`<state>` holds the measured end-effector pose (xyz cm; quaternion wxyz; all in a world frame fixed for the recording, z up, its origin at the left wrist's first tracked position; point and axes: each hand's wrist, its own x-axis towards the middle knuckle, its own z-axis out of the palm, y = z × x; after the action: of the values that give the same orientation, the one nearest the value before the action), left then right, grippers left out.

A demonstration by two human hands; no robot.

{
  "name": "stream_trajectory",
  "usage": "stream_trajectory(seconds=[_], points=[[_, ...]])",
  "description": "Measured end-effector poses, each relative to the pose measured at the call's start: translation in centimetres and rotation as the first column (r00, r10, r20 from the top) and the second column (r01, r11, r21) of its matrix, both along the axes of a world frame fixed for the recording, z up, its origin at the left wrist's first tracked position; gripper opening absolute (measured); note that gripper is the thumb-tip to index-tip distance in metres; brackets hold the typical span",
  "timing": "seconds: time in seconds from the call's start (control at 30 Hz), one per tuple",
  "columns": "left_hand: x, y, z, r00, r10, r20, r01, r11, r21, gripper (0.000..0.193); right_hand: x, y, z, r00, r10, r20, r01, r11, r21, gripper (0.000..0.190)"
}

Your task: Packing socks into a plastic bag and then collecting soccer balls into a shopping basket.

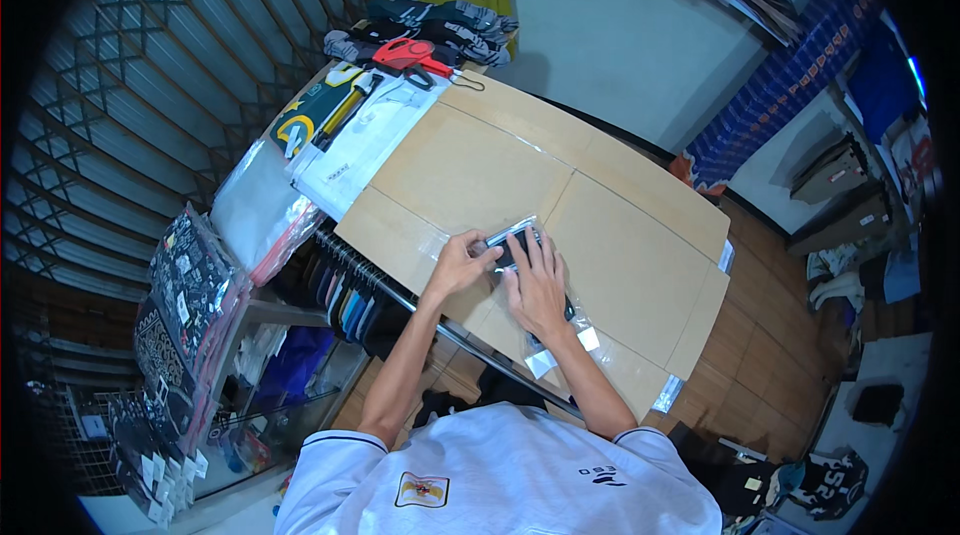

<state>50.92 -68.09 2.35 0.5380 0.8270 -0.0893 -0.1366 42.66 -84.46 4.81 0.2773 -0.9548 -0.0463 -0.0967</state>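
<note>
A dark item in a clear plastic bag [511,254] lies on the flattened cardboard sheet [630,235] before me. At the bag's far left corner is my left hand [463,263], thumb and fingers close together on its edge; whether they pinch it is hard to tell. My right hand [536,280] rests palm down over the dark item with the fingers spread, pressing on the plastic. Part of the bag runs under my right wrist, with white paper tags [541,363] near its lower end.
A red tape dispenser [412,55] lies by folded clothes [442,29] at the table's far left end. Nearby are a white plastic bag [352,160] and clear bags [262,197]. A metal rail [480,355] with hanging garments [349,295] runs along the near edge.
</note>
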Motion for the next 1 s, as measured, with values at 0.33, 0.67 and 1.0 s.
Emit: stream_trajectory(seconds=[0.33,0.67,1.0], points=[[-12.0,6.5,4.8,0.941,0.15,-0.304,-0.328,0.623,-0.71,0.025,-1.5,4.0,5.0,0.984,0.154,-0.091,-0.034,0.661,0.75,0.099],[-29.2,25.2,7.2,0.689,0.714,-0.125,-0.586,0.448,-0.675,0.023,-8.0,25.1,5.9,0.56,0.803,-0.204,-0.28,0.415,0.865,0.025],[-48.6,37.8,8.5,0.164,0.986,-0.017,-0.807,0.125,-0.577,0.021,-20.4,46.0,7.5,-0.01,0.963,-0.268,-0.563,0.216,0.798,0.021]])
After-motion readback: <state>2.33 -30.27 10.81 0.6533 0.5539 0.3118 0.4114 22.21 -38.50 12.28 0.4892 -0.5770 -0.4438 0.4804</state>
